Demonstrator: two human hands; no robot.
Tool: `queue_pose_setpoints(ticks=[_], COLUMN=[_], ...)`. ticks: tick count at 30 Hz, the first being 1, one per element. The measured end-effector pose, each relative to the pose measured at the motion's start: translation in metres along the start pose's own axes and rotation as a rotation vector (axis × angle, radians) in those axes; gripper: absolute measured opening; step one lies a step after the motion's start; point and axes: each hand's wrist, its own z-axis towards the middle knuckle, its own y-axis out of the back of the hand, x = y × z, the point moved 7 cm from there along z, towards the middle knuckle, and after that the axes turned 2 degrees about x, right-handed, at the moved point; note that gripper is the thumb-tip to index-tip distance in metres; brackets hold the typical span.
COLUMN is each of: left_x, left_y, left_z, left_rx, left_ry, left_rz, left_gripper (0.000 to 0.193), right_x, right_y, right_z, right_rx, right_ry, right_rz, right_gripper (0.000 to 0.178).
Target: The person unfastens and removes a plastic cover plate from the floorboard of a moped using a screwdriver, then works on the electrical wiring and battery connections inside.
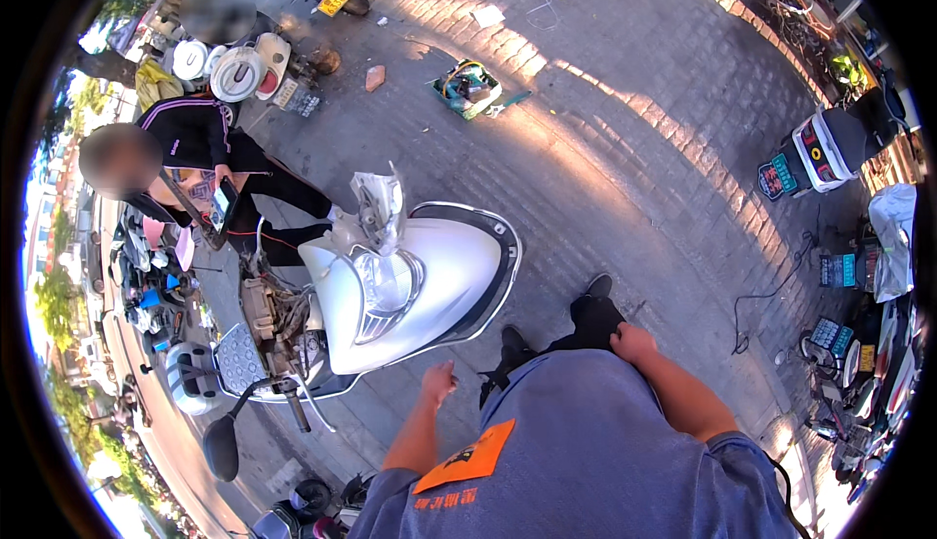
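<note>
I stand over a white scooter (410, 285) with its front panels stripped and inner parts exposed. My left hand (439, 381) hangs loosely curled just beside the scooter's front cover and holds nothing. My right hand (632, 342) rests closed against my thigh, also holding nothing. A black mirror (221, 446) sticks out on the handlebar near me. A person in black (210, 139) sits past the scooter with a phone (223, 202) in hand.
A green tray of tools (467, 88) and a brick (375, 77) lie on the paved ground. Helmets (234, 70) are piled at the upper left. Parked scooters (830, 148) and batteries (832, 336) line the right side; a cable (771, 295) trails there.
</note>
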Motion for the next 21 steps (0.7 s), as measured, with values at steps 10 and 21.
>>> queue_pose_setpoints(ticks=[10, 21], left_x=[-0.208, -0.284], left_y=[-0.034, -0.086], left_z=[0.091, 0.22], left_rx=[0.18, 0.437], left_ry=[0.493, 0.069], left_rz=[-0.44, 0.279], left_gripper=[0.053, 0.028], right_x=[-0.142, -0.233], right_y=[0.114, 0.25], right_z=[0.076, 0.168], right_rx=[0.032, 0.1], right_ry=[-0.008, -0.083], right_rz=[0.118, 0.062], right_gripper=[0.045, 0.044])
